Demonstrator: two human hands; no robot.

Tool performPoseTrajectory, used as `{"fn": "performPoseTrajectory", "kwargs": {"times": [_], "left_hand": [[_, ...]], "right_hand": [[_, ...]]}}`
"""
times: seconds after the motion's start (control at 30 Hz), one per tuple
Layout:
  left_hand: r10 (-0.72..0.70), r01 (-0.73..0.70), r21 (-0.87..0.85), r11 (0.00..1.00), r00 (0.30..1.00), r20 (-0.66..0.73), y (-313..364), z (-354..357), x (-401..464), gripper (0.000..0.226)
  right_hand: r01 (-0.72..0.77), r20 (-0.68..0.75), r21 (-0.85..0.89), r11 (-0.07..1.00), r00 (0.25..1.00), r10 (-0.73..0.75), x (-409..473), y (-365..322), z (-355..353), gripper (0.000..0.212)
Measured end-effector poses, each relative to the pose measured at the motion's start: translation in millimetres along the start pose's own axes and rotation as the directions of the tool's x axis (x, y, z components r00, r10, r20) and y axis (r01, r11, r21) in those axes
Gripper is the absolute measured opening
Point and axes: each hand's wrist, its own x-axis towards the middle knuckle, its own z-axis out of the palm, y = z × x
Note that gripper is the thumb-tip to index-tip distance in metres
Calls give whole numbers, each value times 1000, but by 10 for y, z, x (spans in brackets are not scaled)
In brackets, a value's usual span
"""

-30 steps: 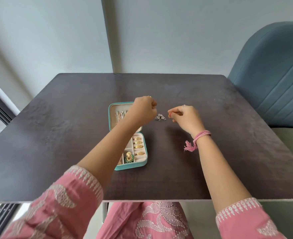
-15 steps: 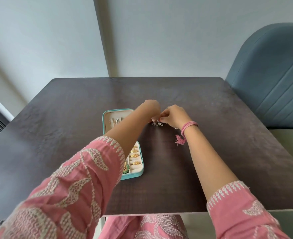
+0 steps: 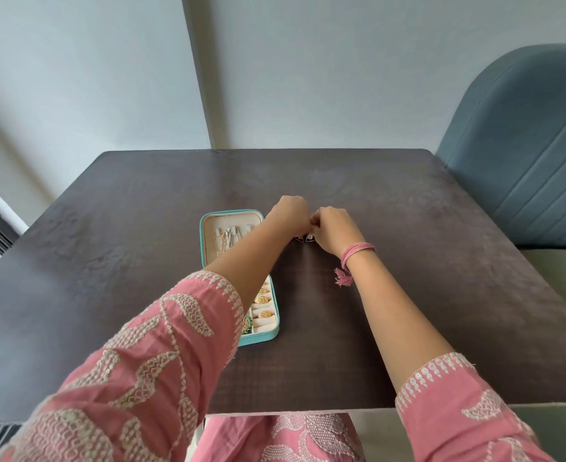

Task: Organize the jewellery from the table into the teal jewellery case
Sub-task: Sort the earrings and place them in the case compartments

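Hands now met; left hand (image 3: 290,213), right hand (image 3: 336,228) curled over earrings (image 3: 306,237); grip unclear.

One teal jewellery case (image 3: 204,235) lay open on the table (image 3: 441,278). Three gold rings (image 3: 262,300) showed in its slots. Two small earrings (image 3: 305,238) lay beside it. Two hands were present. One chair (image 3: 525,155) stood at the right edge.

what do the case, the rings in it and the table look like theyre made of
Jewellery case: teal shell with a faint sheen, probably faux leather; cream lining looks like soft velvet or suede.
Rings: bright yellow with glints, so gold-toned metal; real gold cannot be told.
Table: dark brown, matte, with faint grain streaks, likely wood veneer or laminate.
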Motion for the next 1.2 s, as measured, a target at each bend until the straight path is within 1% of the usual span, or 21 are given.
{"fn": "performPoseTrajectory", "kwargs": {"times": [0.1,0.23,0.33,0.43,0.5,0.6,0.7,0.83,0.97,1.1,1.2], "left_hand": [[4,-5,-58,998,1000,-22,3,-14,-26,32],[15,-22,-108,994,997,-70,-3,-29,-46,34],[17,-30,-153,988,996,-85,-25,-80,-75,30],[17,-40,-250,967,995,-95,-71,-147,-105,15],[27,-60,-334,941,994,-102,-110,-180,-139,21],[52,-119,-470,875,987,-154,-165,-252,-271,22],[49,-186,-598,779,970,-238,-212,-323,-486,16],[8,-217,-753,621,963,-271,-308,-369,-748,11],[-24,-238,-850,470,959,-282,-407,-361,-994,9],[-29,-229,-908,350,967,-255,-522,-276,-1178,8],[-17,-202,-933,299,976,-217,-615,-200,-1265,9]], "right_hand": [[0,-16,22,1000,1000,0,1,22,36,20],[-25,-33,105,994,999,28,-15,42,10,22],[-10,-70,194,981,997,24,-72,34,-74,22],[25,-107,286,958,994,6,-143,32,-181,21],[52,-128,388,920,992,-2,-193,33,-252,17],[91,-133,574,813,991,-17,-281,21,-365,8],[145,-146,674,725,987,-62,-390,-19,-482,8],[206,-193,742,638,977,-90,-535,-95,-582,11],[233,-232,776,586,970,-79,-684,-203,-608,15],[224,-216,803,553,973,-81,-815,-298,-570,15],[192,-189,837,512,980,-60,-890,-358,-522,13]]}}
